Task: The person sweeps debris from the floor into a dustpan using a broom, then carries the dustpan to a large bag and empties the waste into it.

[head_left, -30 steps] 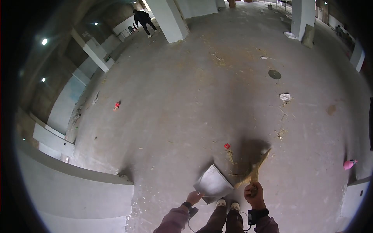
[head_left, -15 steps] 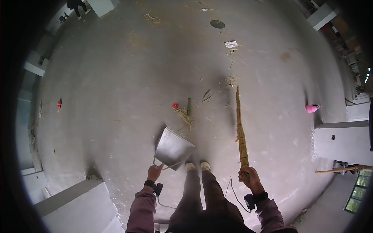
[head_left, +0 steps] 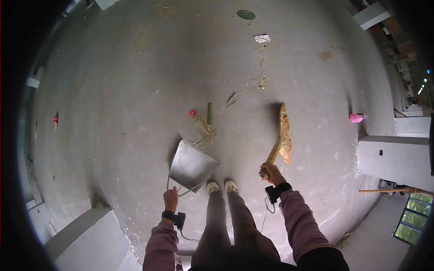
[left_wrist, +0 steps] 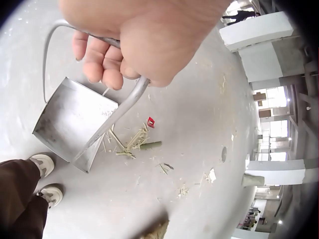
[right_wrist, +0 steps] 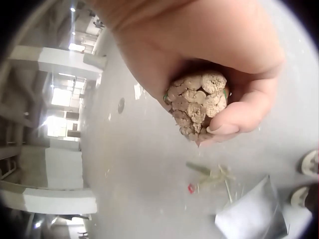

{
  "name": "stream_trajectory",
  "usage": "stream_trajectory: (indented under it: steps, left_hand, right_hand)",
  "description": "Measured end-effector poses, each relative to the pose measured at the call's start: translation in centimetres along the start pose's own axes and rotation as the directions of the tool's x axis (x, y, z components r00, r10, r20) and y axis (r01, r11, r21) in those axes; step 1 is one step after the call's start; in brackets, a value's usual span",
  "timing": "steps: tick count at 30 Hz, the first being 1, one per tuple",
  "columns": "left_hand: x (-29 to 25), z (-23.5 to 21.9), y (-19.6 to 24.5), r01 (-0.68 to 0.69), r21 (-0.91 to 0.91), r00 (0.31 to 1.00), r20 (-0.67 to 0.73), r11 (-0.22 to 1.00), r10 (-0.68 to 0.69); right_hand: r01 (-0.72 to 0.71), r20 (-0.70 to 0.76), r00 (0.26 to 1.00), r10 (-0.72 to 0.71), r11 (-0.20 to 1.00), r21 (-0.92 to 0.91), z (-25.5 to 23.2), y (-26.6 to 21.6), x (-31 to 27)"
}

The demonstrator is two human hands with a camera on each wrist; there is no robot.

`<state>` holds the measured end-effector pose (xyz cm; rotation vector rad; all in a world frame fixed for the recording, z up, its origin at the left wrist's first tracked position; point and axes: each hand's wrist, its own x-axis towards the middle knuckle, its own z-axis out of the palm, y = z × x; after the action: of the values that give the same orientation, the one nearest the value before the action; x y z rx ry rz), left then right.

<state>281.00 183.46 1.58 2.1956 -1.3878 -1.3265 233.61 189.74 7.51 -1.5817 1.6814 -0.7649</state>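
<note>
My left hand (head_left: pixel 170 198) grips the bent wire handle (left_wrist: pixel 117 112) of a metal dustpan (head_left: pixel 192 162), which sits in front of the left shoe. In my right hand (head_left: pixel 272 174) is a short straw broom (head_left: pixel 285 135); its fanned head points forward, right of the dustpan. The right wrist view shows the cut end of the broom's bundled handle (right_wrist: pixel 197 104) with fingers curled round it. Just beyond the dustpan's edge lies a small heap of straw (head_left: pixel 203 128), with a red wrapper (head_left: pixel 192 112) and a green stalk piece (head_left: pixel 209 113) beside it.
Further forward on the concrete floor are scattered straw bits (head_left: pixel 262 82), a crumpled white paper (head_left: pixel 261 39) and a dark round cover (head_left: pixel 246 15). A pink bottle (head_left: pixel 357 118) stands at the right near a low wall (head_left: pixel 393 153). Another red scrap (head_left: pixel 55 121) lies far left.
The head view has tilted down. The broom has swung away from the heap to the right, and the green stalk now shows. The left hand keeps hold of the dustpan.
</note>
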Motion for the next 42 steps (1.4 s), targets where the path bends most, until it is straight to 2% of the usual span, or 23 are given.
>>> stream_trajectory:
  steps: [1,2,4,9,11,12,13,14,15,17,19,23,24,26,30,34,36,37,38,39,40,41,42]
  left_hand:
    - [0.1,0.3,-0.4,-0.016,0.005,1.000,-0.011,1.000,0.016]
    - [0.2,0.5,-0.7,-0.034,0.007,0.999,-0.021,0.999,0.034]
    - [0.4,1.0,-1.2,-0.049,-0.002,0.998,-0.046,0.999,0.049]
    - [0.4,0.5,-1.2,-0.051,0.023,0.998,-0.031,0.998,0.051]
    - [0.6,0.7,-1.7,-0.056,-0.008,0.998,-0.037,0.998,0.055]
    - [0.7,0.9,-1.7,-0.061,-0.024,0.998,-0.035,0.998,0.060]
    - [0.6,1.0,-1.5,-0.053,-0.038,0.998,-0.031,0.998,0.052]
    - [0.5,1.1,-1.2,-0.052,-0.047,0.998,-0.025,0.998,0.051]
    - [0.4,1.0,-1.1,-0.049,-0.052,0.999,-0.016,0.997,0.048]
    - [0.5,1.0,-1.4,-0.046,-0.042,0.999,-0.013,0.998,0.045]
    - [0.6,0.8,-1.7,-0.050,-0.037,0.999,0.002,0.998,0.050]
    - [0.1,1.0,-1.1,-0.018,-0.078,0.999,0.030,0.997,0.021]
    - [0.1,1.0,-0.9,0.020,-0.075,0.999,0.032,0.997,-0.017]
    - [-0.3,1.0,-0.3,0.043,-0.101,0.998,0.044,0.994,-0.039]
    - [0.5,2.2,-2.2,0.025,-0.068,1.000,-0.015,0.997,-0.026]
    - [0.3,2.4,-2.3,0.070,-0.069,0.995,-0.069,0.995,-0.075]
    - [0.3,2.7,-2.3,0.088,-0.028,0.993,-0.082,0.996,-0.090]
    - [-0.2,2.7,-1.5,0.097,-0.002,0.991,-0.091,0.995,-0.096]
    - [-0.8,2.5,-0.2,0.102,0.019,0.990,-0.104,0.995,-0.100]
    - [-1.0,2.6,0.8,0.110,0.040,0.988,-0.117,0.993,-0.104]
    - [-0.8,2.9,0.9,0.120,0.054,0.985,-0.131,0.991,-0.113]
    - [-0.5,3.1,0.4,0.134,0.066,0.982,-0.146,0.989,-0.124]
    - [-0.5,3.3,0.2,0.153,0.076,0.977,-0.163,0.985,-0.139]
  right_hand:
    - [-0.514,0.106,0.845,0.524,0.742,0.431,2.4,-1.1,0.4]
    - [-0.751,0.407,0.462,0.788,0.104,0.652,4.9,-2.5,0.9]
    - [-0.766,0.381,0.517,0.767,0.215,0.606,7.9,-7.4,0.7]
    - [-0.796,0.601,0.452,0.659,-0.006,0.605,9.3,-14.7,-0.2]
    - [-0.540,0.367,0.841,0.398,0.579,0.611,6.4,-16.1,-1.9]
    - [-0.302,0.270,0.946,0.179,0.786,0.539,4.6,-16.9,-2.7]
    - [-0.523,0.479,0.851,0.215,0.275,0.807,2.9,-16.2,-3.4]
    - [-0.579,0.662,0.710,0.239,-0.338,0.742,1.2,-15.5,-4.2]
    - [-0.562,0.526,0.784,0.329,0.019,0.827,-0.2,-15.5,-5.7]
    - [-0.497,0.340,0.847,0.409,0.379,0.781,-2.0,-16.5,-7.9]
    - [-0.500,0.275,0.818,0.504,0.389,0.774,-3.7,-18.3,-9.2]
    - [-0.305,-0.094,0.899,0.427,0.767,0.565,-5.0,-15.0,-12.5]
    - [-0.434,0.167,0.575,0.801,0.125,0.892,-6.3,-13.1,-11.8]
    - [-0.358,0.180,0.411,0.894,-0.023,0.933,-8.2,-9.8,-10.7]
    - [-0.276,0.238,0.419,0.876,-0.126,0.953,-13.0,0.3,-9.1]
    - [-0.312,0.306,0.318,0.897,-0.206,0.928,-15.2,6.0,-5.0]
    - [-0.308,0.396,0.470,0.789,-0.274,0.911,-13.2,7.3,-3.6]
    - [-0.338,0.418,0.504,0.756,-0.272,0.901,-11.7,6.6,-2.9]
    - [-0.378,0.390,0.481,0.785,-0.215,0.900,-10.1,5.3,-2.4]
    - [-0.469,0.340,0.532,0.776,-0.065,0.881,-9.6,1.8,-1.8]
    - [-0.478,0.423,0.529,0.735,-0.154,0.865,-7.6,2.8,-2.5]
    - [-0.577,0.356,0.702,0.616,0.199,0.792,-7.7,1.2,-3.0]
    - [-0.518,0.267,0.848,0.458,0.604,0.606,-7.8,-0.6,-3.4]
